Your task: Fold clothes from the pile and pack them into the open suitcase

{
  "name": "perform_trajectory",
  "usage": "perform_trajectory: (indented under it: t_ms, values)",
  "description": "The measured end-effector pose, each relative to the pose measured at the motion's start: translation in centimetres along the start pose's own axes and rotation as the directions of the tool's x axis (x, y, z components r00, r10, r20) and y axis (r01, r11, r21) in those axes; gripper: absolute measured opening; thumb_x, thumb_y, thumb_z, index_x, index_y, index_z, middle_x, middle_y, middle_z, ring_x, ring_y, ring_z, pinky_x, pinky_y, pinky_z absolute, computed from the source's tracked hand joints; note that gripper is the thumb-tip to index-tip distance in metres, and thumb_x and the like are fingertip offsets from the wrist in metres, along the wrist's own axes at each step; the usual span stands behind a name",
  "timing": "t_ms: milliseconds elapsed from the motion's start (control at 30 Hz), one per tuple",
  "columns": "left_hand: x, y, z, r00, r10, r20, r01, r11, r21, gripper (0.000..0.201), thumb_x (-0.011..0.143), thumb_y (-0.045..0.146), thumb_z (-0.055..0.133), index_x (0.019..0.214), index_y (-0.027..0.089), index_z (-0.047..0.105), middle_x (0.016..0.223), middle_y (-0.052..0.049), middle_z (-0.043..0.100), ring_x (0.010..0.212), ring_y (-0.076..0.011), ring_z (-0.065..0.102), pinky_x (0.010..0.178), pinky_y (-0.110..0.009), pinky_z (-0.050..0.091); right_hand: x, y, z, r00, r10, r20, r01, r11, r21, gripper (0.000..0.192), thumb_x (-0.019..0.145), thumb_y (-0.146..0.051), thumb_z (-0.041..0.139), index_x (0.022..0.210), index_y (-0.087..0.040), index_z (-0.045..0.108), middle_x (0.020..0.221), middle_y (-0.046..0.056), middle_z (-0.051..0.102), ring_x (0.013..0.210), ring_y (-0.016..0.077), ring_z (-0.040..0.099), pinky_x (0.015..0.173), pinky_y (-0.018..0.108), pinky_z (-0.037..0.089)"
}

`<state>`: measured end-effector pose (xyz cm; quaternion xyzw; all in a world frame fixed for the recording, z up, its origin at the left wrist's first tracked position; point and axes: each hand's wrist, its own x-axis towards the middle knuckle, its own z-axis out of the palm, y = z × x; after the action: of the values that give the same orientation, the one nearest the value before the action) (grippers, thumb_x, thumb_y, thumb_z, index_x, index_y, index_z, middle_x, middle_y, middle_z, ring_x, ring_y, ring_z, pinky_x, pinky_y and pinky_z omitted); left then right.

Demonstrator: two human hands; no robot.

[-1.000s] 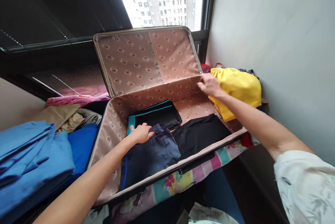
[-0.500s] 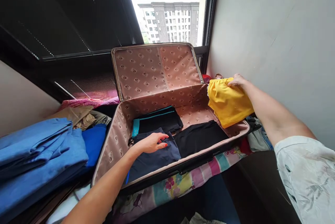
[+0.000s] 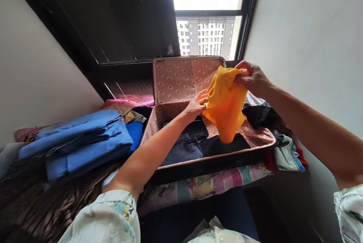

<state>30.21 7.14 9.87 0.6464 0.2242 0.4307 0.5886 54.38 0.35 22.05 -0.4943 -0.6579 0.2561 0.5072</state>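
Item one, the yellow garment (image 3: 225, 103): you hold it in the air above the open suitcase (image 3: 204, 159), over the case's right half, its lower end hanging down toward the black clothes inside without touching them.

Your right hand (image 3: 253, 77) grips the garment's top right corner, fingers curled and pinching the cloth against the thumb, level with the top edge of the suitcase lid (image 3: 181, 78).

Your left hand (image 3: 195, 105) takes the garment's left edge in front of the lid, thumb and fingertips closed on the fabric, the other fingers loosely bent.

Item two, the suitcase: it lies open on a flowered bedcover (image 3: 198, 186), with its patterned lid standing upright against the window (image 3: 208, 35).

Contents of the case: a folded dark blue garment (image 3: 183, 152) at the front left; a folded black garment (image 3: 224, 144) at the front right, just beside it; a black piece with a teal band (image 3: 195, 127) behind the blue one, partly hidden by your left forearm.

Left of the suitcase: a stack of folded blue clothes (image 3: 82, 140), near its left wall; tan and pink cloth (image 3: 124, 108) behind that stack.

Right of the suitcase: a loose heap of mixed clothes (image 3: 283, 148) against the wall, a black piece (image 3: 259, 116) on top touching the case's right rim.
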Motion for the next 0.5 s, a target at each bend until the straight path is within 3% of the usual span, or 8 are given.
perform_trajectory:
  t_ms: [100, 200, 267, 400, 500]
  values:
    - [-1.6, 2.0, -0.1, 0.999, 0.032, -0.032, -0.036, 0.988, -0.153, 0.062, 0.061, 0.058, 0.097, 0.101, 0.017, 0.072, 0.100, -0.005, 0.078, 0.092, -0.0196, 0.074, 0.083, -0.029, 0.060, -2.6, -0.2, 1.7, 0.999, 0.015, 0.043, -0.018, 0.997, 0.078, 0.051, 0.070, -0.046, 0.086, 0.107, -0.026, 0.058, 0.088, -0.002, 0.067, 0.070, 0.0121, 0.063, 0.059, 0.023, 0.051]
    - [-4.6, 3.7, -0.9, 0.997, 0.019, -0.069, -0.034, 0.974, -0.225, 0.067, 0.057, 0.062, 0.098, 0.097, 0.018, 0.068, 0.093, -0.002, 0.077, 0.082, -0.0162, 0.072, 0.075, -0.025, 0.058, -5.6, -0.3, 2.9, 0.994, 0.048, 0.102, -0.067, 0.979, 0.191, 0.071, 0.055, -0.043, 0.093, 0.116, -0.025, 0.061, 0.097, 0.001, 0.072, 0.083, 0.0185, 0.070, 0.069, 0.029, 0.058]
    - [-6.9, 4.8, -1.2, 0.999, 0.004, -0.042, -0.013, 0.977, -0.214, 0.070, 0.056, 0.065, 0.098, 0.098, 0.018, 0.067, 0.093, -0.002, 0.076, 0.082, -0.0159, 0.072, 0.074, -0.024, 0.057, -7.4, -0.5, 3.5, 0.974, 0.092, 0.208, -0.144, 0.956, 0.254, 0.075, 0.049, -0.040, 0.094, 0.116, -0.024, 0.065, 0.103, 0.004, 0.074, 0.092, 0.0231, 0.073, 0.077, 0.034, 0.062]
    - [-10.7, 7.2, -1.5, 0.990, -0.066, 0.122, 0.071, 0.997, -0.040, 0.068, 0.060, 0.064, 0.096, 0.100, 0.018, 0.065, 0.094, -0.003, 0.074, 0.075, -0.0131, 0.069, 0.068, -0.021, 0.052, -9.3, -1.4, 4.6, 0.896, 0.201, 0.397, -0.318, 0.913, 0.256, 0.055, 0.049, -0.037, 0.094, 0.097, -0.021, 0.073, 0.092, 0.005, 0.077, 0.090, 0.0258, 0.075, 0.082, 0.038, 0.063]
    - [-12.2, 9.4, -2.1, 0.943, -0.163, 0.290, 0.104, 0.973, 0.207, 0.068, 0.058, 0.051, 0.099, 0.109, 0.018, 0.069, 0.098, -0.003, 0.074, 0.081, -0.0144, 0.069, 0.070, -0.021, 0.051, -9.8, -2.7, 5.2, 0.922, 0.169, 0.349, -0.290, 0.898, 0.332, 0.044, 0.049, -0.033, 0.095, 0.085, -0.021, 0.073, 0.082, 0.003, 0.075, 0.081, 0.0226, 0.075, 0.076, 0.034, 0.064]
